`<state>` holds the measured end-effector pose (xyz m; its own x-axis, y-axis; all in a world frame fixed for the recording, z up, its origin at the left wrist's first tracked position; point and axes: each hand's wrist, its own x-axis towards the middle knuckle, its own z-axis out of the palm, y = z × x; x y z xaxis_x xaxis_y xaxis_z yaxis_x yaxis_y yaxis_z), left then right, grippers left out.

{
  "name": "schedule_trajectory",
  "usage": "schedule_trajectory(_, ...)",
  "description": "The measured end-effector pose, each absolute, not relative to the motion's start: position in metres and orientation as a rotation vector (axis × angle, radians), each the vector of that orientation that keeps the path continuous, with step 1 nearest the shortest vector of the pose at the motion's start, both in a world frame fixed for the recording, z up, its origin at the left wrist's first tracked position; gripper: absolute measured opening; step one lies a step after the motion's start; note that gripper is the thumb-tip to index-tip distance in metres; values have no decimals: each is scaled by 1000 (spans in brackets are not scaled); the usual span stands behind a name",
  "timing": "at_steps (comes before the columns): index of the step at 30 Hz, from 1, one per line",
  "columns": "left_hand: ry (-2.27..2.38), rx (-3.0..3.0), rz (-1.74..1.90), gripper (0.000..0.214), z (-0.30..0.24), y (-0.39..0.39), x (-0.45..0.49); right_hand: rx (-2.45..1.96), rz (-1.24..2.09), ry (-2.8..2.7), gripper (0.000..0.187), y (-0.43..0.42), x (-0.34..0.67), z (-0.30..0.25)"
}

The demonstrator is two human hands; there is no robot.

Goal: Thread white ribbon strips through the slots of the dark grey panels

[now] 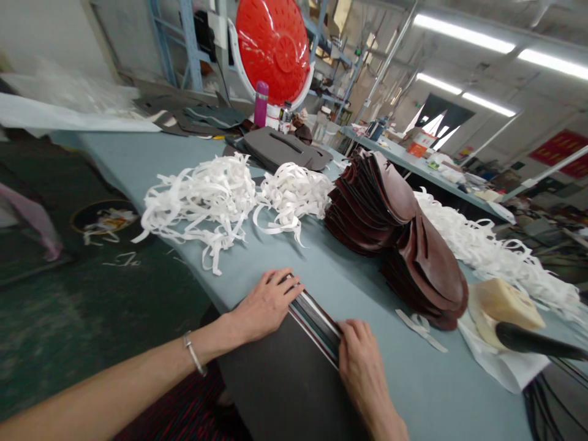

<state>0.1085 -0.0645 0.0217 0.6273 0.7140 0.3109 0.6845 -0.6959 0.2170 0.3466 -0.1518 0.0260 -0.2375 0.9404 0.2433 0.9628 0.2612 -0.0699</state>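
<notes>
The stack of dark flat sheets with striped edges lies nearest, at the near rim of the grey-blue table, overhanging it toward the person. The left hand lies palm down on the top sheet at the stack's ten o'clock corner, fingers stretched out with their tips over the far edge, grasping nothing. A thin silver bracelet circles its wrist. The right hand sits at the stack's four o'clock end, its fingers bent down over the same layered edge and gripping it.

At two o'clock from the right hand, a short white strip lies flat on the table. Further toward three o'clock, a cream foam block rests on a white cloth, with a black handle across it.

At one o'clock from the stack, a heap of dark brown leather pieces leans in a fanned pile. Behind it, a long drift of white strips runs off toward three o'clock. At eleven o'clock, two tangles of white tape offcuts lie side by side.

Beyond these, at twelve o'clock, grey flat cut-outs are stacked. A pink bottle stands behind them, before a round red ribbed plastic disc.
</notes>
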Motion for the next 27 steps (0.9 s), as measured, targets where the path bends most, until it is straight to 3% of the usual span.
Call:
schedule_trajectory(2, 1058, 2805, 585, 44, 18, -63, 107, -1790, -174, -2322, 37, -125, 306, 27)
schedule_trajectory(7, 1063, 2808, 609, 42, 14, -61, 109, -1911, -281, -2362, 30, -103, 255, 30)
schedule_trajectory(17, 1080, 2817, 628, 35, 17, -62, 115, -1891, -526, -2286, 40, -209, 363, 19)
schedule_trajectory(24, 906, 2863, 573, 41, 23, -103, 165, -1861, -504, -2344, 45, -212, 369, 19)
schedule_trajectory(27, 935, 2853, 561, 46, 18, -107, 166, -1800, -556, -2372, 38, -213, 378, 13)
